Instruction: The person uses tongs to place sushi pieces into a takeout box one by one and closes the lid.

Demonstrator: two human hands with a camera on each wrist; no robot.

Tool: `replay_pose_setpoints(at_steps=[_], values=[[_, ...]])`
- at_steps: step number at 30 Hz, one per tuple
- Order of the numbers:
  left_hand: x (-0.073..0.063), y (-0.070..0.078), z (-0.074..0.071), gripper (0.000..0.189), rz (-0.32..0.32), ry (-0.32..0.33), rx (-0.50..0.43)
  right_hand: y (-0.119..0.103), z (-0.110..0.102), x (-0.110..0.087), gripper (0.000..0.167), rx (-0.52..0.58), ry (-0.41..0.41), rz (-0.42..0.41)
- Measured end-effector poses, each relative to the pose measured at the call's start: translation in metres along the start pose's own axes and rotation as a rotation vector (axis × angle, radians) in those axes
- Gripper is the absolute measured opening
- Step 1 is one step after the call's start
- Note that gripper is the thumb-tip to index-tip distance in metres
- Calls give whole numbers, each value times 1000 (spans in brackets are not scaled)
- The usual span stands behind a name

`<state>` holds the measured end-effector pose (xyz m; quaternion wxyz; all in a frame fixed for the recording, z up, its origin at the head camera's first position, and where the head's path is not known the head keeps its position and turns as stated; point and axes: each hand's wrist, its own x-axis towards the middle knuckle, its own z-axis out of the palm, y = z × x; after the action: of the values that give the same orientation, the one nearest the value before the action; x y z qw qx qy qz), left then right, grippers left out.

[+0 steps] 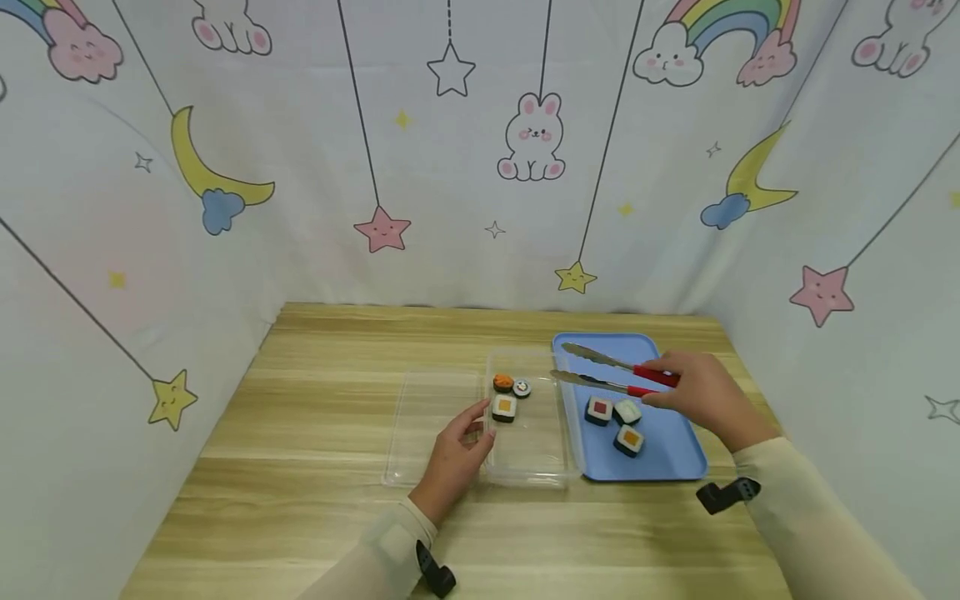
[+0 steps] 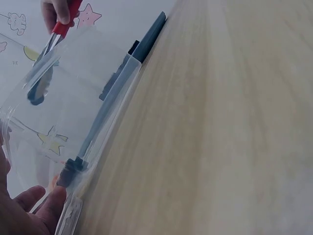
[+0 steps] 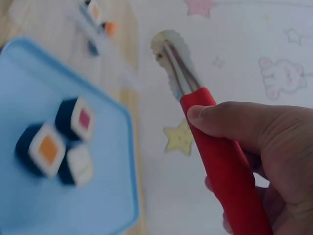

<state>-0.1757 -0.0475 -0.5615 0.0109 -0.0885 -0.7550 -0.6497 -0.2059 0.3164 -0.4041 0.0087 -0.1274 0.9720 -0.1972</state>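
My right hand [image 1: 701, 392] grips a pair of tongs [image 3: 222, 161] by the red handles. The metal arms of the tongs stand apart over the blue tray [image 1: 667, 458] and the right edge of a clear plastic box [image 1: 532, 450], with nothing between them. Three sushi pieces lie together on the tray: one with a red centre [image 1: 598, 410], one pale on top [image 1: 627, 412] and one with an orange centre [image 1: 629, 440]. Against the box's left wall rest the fingers of my left hand [image 1: 453, 454]. Inside it are an orange-topped piece [image 1: 503, 382], a small round roll [image 1: 522, 387] and a yellow-centred piece [image 1: 505, 407].
A clear flat lid [image 1: 427, 417] lies on the wooden table [image 1: 300, 433], left of the box and partly behind my left hand. The box's right side overlaps the tray's left edge. A printed cloth [image 1: 465, 167] hangs behind the table and along both sides.
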Motion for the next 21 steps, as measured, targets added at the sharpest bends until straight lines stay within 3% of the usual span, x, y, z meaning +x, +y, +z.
replay_pose_setpoints(at_steps=[9, 21], values=[[2, -4, -1, 50, -2, 15, -28, 42, 5, -40, 49, -58, -45, 117], [0, -1, -1, 50, -18, 2, 3, 43, 21, -39, 42, -101, -84, 91]])
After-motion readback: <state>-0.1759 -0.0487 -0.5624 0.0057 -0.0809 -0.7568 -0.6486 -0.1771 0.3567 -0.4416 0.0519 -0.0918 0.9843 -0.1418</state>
